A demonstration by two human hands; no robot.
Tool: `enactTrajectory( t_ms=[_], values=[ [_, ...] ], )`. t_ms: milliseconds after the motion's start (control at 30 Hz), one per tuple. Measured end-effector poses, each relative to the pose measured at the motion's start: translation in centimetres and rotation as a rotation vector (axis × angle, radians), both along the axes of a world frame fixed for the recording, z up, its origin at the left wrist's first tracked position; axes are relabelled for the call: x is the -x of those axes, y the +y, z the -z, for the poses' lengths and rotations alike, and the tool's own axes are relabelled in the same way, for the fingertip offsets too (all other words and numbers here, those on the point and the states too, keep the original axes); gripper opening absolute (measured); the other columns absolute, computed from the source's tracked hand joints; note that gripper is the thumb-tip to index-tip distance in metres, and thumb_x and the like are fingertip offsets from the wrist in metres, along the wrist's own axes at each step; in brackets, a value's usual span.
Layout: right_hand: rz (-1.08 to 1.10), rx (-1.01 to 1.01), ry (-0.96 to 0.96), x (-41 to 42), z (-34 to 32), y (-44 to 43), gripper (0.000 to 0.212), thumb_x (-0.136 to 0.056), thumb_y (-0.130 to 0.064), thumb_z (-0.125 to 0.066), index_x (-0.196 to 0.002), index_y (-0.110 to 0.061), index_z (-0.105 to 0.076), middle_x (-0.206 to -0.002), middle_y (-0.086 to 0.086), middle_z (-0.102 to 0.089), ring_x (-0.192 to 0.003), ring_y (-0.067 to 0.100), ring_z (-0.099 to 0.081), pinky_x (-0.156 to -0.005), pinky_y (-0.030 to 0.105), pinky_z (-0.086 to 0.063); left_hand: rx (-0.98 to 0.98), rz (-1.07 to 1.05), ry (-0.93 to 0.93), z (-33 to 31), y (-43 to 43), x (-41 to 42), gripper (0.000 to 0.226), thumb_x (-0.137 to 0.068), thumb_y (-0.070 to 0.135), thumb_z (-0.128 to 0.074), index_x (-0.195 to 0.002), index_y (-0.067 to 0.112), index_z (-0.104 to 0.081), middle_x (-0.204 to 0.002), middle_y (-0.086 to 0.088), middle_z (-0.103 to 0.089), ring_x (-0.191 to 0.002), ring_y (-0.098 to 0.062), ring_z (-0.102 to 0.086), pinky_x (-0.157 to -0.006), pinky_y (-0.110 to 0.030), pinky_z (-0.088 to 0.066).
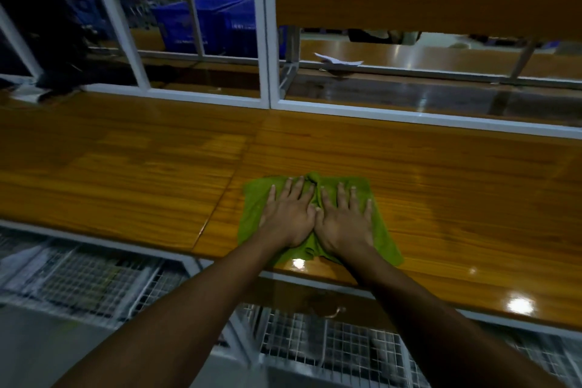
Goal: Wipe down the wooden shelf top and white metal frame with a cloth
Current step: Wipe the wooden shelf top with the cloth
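Cloth [318,220] on shelf top [441,186], hands pressing

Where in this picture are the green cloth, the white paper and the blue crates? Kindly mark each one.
green cloth [252,208], head view, the uncovered left part.
white paper [338,60], head view, middle of the sheet.
blue crates [226,25], head view, the side wall seen behind the white bars.

Both hands, left [288,214] and right [345,219], flat, fingers spread.
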State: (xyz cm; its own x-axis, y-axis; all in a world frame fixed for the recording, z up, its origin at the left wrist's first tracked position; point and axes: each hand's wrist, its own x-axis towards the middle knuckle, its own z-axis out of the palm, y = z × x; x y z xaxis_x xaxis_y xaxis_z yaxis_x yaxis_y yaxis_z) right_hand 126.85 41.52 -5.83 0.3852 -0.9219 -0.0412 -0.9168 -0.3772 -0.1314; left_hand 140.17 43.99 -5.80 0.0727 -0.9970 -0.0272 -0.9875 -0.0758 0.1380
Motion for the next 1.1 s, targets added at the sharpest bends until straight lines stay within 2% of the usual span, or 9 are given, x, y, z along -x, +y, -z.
enactTrajectory(
  t_ms=[333, 533, 700, 833, 1100],
  values=[
    [-0.106, -0.015, -0.025, -5.5, -0.4, 3.9, 0.061, -0.102, -0.052, -0.012, -0.158, -0.031, -0.001, -0.165, 0.010, 0.007, -0.151, 0.033, 0.011, -0.117, 0.061, 0.007, -0.021, -0.080, -0.019, -0.5, 5.1, -5.3, 0.058, -0.105, 0.046, -0.013, -0.158, 0.023, -0.005, -0.165, -0.001, 0.011, -0.152, -0.021, 0.009, -0.121, -0.052, 0.001],
    [-0.196, -0.009, -0.065, -5.6, 0.1, 6.3, 0.060, -0.102, -0.050, -0.012, -0.158, -0.031, -0.002, -0.166, 0.008, 0.007, -0.152, 0.030, 0.010, -0.118, 0.059, 0.009, 0.004, -0.170, -0.053, 0.1, 8.4, -5.2, 0.060, -0.103, 0.048, -0.010, -0.158, 0.024, -0.007, -0.166, -0.001, 0.007, -0.152, -0.022, 0.005, -0.121, -0.052, -0.001],
    [-0.246, -0.002, -0.097, -2.5, 0.4, 7.6, 0.068, -0.094, -0.052, 0.005, -0.158, -0.031, -0.002, -0.166, 0.005, 0.005, -0.152, 0.027, 0.009, -0.120, 0.055, 0.008, 0.044, -0.211, -0.114, 0.4, 9.9, -1.8, 0.085, -0.084, 0.052, 0.015, -0.157, 0.022, -0.016, -0.166, -0.003, 0.000, -0.152, -0.024, -0.001, -0.120, -0.052, -0.005],
    [-0.223, 0.031, -0.082, 1.6, 0.5, 7.3, 0.077, -0.085, -0.051, 0.014, -0.158, -0.031, -0.003, -0.166, 0.002, 0.004, -0.152, 0.025, 0.008, -0.120, 0.053, 0.008, 0.063, -0.176, -0.101, 0.5, 9.3, 2.3, 0.084, -0.085, 0.050, 0.013, -0.156, 0.019, -0.020, -0.165, -0.005, -0.003, -0.152, -0.025, -0.003, -0.121, -0.052, -0.007],
    [-0.100, 0.007, -0.027, 11.3, 0.3, 4.6, 0.085, -0.075, -0.054, 0.023, -0.156, -0.034, 0.007, -0.163, -0.001, 0.017, -0.150, 0.022, 0.017, -0.120, 0.050, 0.010, 0.007, -0.018, -0.087, 0.0, 5.3, 11.7, 0.086, -0.081, 0.050, 0.015, -0.157, 0.018, -0.009, -0.165, -0.006, 0.008, -0.152, -0.026, 0.007, -0.121, -0.054, 0.000]
  ],
)
